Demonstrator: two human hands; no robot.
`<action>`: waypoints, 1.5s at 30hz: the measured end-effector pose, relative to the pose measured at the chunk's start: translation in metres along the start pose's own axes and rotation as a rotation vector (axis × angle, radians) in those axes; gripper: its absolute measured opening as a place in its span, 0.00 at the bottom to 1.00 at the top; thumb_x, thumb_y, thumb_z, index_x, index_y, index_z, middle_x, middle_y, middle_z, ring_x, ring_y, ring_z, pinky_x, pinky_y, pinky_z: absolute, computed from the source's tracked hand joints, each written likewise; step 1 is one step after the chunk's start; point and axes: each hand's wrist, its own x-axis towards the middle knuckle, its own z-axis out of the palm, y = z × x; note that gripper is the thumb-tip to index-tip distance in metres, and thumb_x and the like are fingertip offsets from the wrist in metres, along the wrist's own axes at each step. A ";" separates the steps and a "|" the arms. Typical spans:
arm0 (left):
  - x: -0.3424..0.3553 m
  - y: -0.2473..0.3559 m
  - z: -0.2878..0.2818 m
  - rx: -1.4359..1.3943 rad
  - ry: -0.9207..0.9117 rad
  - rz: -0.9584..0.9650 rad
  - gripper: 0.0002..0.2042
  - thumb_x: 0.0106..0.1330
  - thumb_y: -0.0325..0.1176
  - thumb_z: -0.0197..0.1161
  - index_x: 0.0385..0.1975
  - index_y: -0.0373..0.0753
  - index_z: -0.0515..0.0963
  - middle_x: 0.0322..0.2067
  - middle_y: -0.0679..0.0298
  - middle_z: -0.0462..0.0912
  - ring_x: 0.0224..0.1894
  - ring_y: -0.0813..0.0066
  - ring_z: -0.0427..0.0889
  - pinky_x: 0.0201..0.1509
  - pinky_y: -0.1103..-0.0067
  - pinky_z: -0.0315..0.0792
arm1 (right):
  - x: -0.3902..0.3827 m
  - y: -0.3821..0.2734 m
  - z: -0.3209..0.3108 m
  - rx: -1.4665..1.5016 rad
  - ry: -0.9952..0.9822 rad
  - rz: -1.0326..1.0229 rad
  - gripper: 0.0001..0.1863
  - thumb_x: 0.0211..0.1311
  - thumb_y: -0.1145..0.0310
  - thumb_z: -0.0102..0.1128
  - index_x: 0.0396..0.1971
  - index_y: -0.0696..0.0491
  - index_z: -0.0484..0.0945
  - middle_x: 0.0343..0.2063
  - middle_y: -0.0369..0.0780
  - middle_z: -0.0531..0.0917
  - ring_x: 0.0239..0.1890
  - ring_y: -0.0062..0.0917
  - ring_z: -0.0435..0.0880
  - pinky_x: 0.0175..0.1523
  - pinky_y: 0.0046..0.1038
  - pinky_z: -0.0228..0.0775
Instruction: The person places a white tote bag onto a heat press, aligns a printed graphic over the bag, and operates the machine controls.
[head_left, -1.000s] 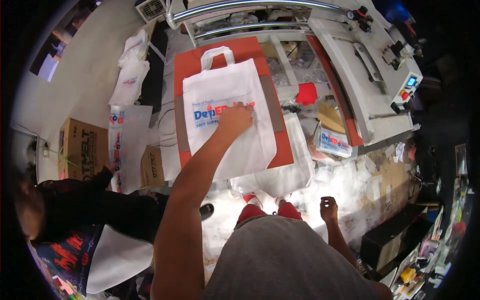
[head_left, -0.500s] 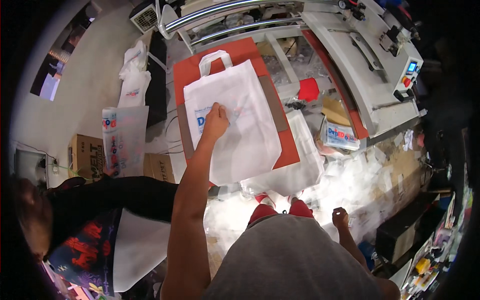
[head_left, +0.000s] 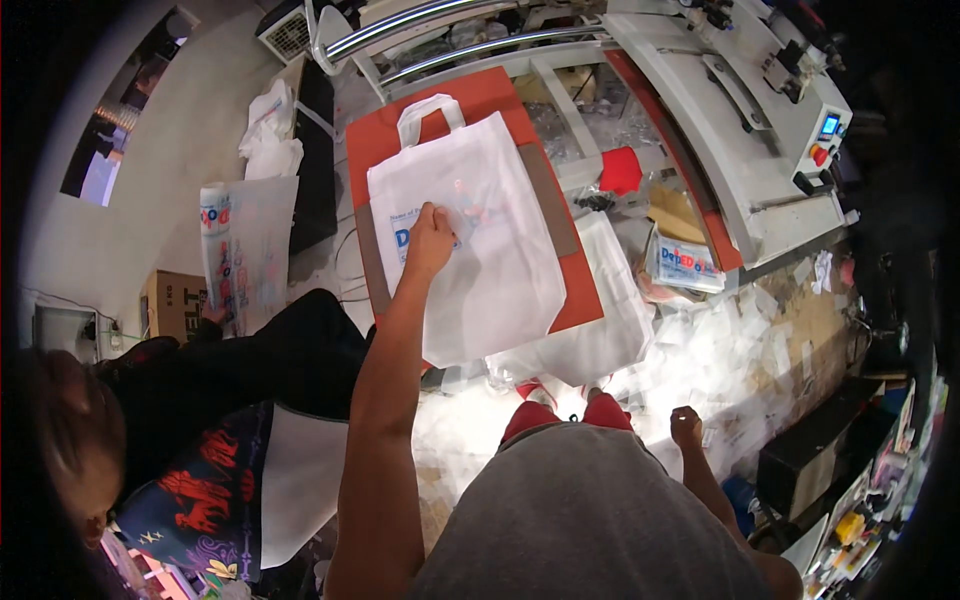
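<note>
White tote bag [head_left: 495,300]: flat on red press bed [head_left: 576,315], blue lettering showing left of my hand. Left grip [head_left: 430,243]: pinched, seemingly on clear film [head_left: 472,205], blurred. Right grip [head_left: 686,427]: curled, well apart; I cannot tell its contents. Printed stack [head_left: 685,265]: blue-and-red lettering.

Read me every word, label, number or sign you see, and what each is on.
I won't copy wording; print by location:
White bag: blue lettering over its front, partly hidden by the left hand.
Translucent sheet: red and blue lettering.
Printed sheets: red and blue lettering.
Cardboard box: dark lettering, partly covered.
Machine screen: too small to read.
Dark patterned cloth: red marks, unclear whether lettering.
</note>
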 end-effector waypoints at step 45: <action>-0.151 0.144 -0.104 -1.378 0.021 0.156 0.16 0.76 0.35 0.46 0.57 0.34 0.66 0.56 0.55 0.75 0.57 0.65 0.77 0.61 0.68 0.73 | 0.054 -0.523 -0.175 1.101 -0.435 -0.709 0.16 0.61 0.80 0.62 0.50 0.56 0.78 0.37 0.33 0.79 0.38 0.12 0.77 0.45 0.16 0.70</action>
